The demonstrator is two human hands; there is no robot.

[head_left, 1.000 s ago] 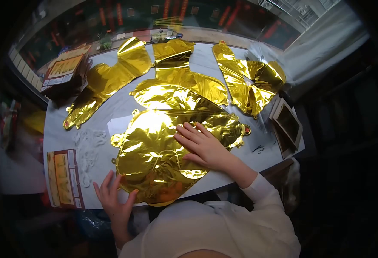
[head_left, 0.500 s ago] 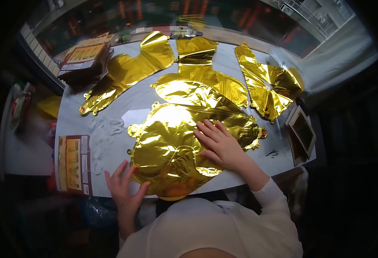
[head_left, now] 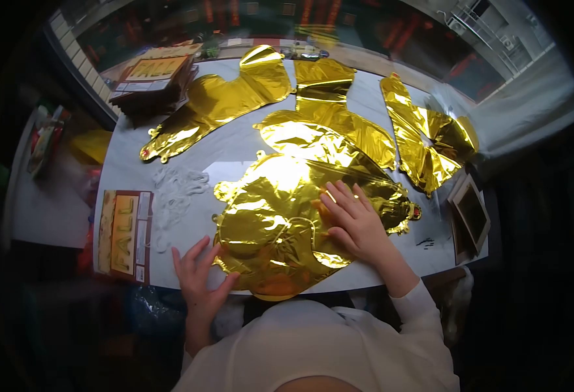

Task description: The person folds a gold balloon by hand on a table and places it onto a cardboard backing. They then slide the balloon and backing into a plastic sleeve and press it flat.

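White tabletop (head_left: 189,153), near edge: gold foil balloon (head_left: 280,222) lies flat, right hand (head_left: 355,222) spread flat on it, left hand (head_left: 198,281) open-fingered at its corner (nothing pinched). Risk: hard pressing could crease or tear foil.

head-worn view, steeply down, close over table (head_left: 391,274)

Bare table (head_left: 189,245) left of the near gold balloon (head_left: 280,222) — more foil balloons (head_left: 339,124) crowd beyond.
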